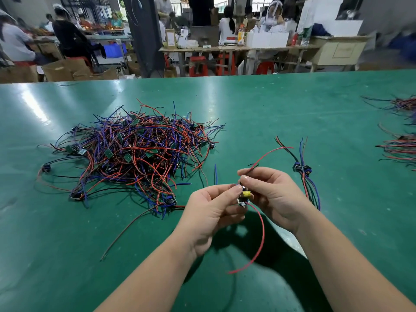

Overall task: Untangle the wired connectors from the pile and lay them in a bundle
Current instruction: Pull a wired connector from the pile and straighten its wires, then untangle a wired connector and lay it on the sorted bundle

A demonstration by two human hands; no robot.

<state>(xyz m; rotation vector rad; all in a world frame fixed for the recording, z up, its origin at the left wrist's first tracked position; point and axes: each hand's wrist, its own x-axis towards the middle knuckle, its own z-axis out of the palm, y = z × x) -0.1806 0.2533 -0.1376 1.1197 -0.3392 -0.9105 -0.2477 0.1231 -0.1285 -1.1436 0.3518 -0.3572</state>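
A big tangled pile of red, blue and black wired connectors (137, 154) lies on the green table (292, 104), left of centre. My left hand (213, 212) and my right hand (272, 194) meet above the table's near edge and together pinch one small connector with a yellow part (245, 194). Its red wires curl down (258, 239) and up to the right. To the right of my hands a small laid-out bundle of connectors (304, 170) rests on the table.
More wire bundles (398, 147) lie at the table's right edge. A loose dark wire (126, 230) trails from the pile toward the near left. Behind the table, people sit at workbenches among cardboard boxes and red stools.
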